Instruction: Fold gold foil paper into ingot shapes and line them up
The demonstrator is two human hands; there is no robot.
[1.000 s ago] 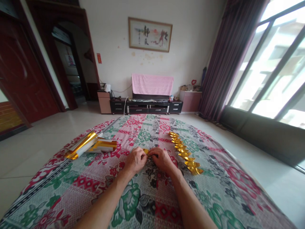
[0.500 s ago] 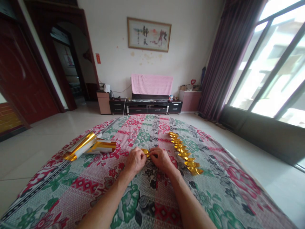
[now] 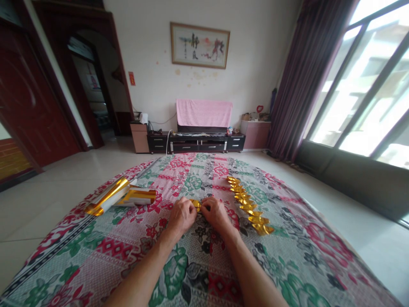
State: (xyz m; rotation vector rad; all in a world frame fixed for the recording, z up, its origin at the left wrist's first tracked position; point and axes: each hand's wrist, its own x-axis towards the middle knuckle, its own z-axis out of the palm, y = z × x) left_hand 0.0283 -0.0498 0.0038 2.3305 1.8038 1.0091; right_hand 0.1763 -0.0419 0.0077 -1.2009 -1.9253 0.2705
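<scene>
My left hand [image 3: 181, 215] and my right hand [image 3: 216, 214] meet at the middle of a flower-patterned cloth [image 3: 191, 273]. Both pinch a small piece of gold foil paper [image 3: 196, 204], most of it hidden by the fingers. To the right of my right hand runs a row of several folded gold paper pieces [image 3: 247, 204], lined up away from me. To the left lies a curled pile of gold foil sheets [image 3: 121, 196].
The cloth covers a round table that drops off to tiled floor [image 3: 47, 187] on all sides. Beyond stand a low dark TV cabinet [image 3: 194, 143] with a pink cover, a framed picture, a dark red door on the left and curtained windows on the right.
Both hands have stayed in place with small finger movements on the gold piece. A little more of the gold paper shows between the fingers than a second ago.
</scene>
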